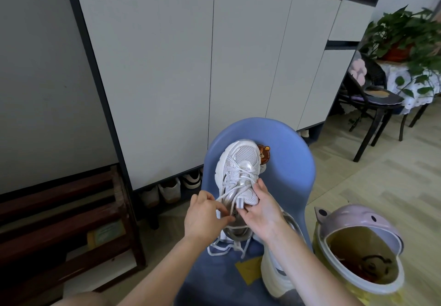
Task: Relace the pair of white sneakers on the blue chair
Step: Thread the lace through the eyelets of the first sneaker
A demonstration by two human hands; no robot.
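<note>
- Blue chair (298,162): carries both white sneakers; the first sneaker (238,169) lies along the seat with its toe toward the backrest, and the second sneaker (276,272) stands near the seat's front right edge, partly behind the right forearm.
- Left hand (202,217): its grip is closed in a pinch on the white lace (229,198), which runs from the fingers up to the eyelets.
- Right hand (260,207): its grip is clamped on the sneaker's side and tongue area, thumb toward the laces, steadying the shoe.
- Step in hand, by judgement: threading or tightening a lace through the upper eyelets of the first sneaker. To do it well, keep the shoe pinned against the seat, draw the lace straight and untwisted, and even out both ends before moving to the next pair of holes.
- Loose lace (222,250): slack loops trail on the seat below the heel; they may snag.
- Bin (362,258): an open bin with a lilac lid rim stands right of the chair; dark scraps lie at its bottom, too dim to identify.
</note>
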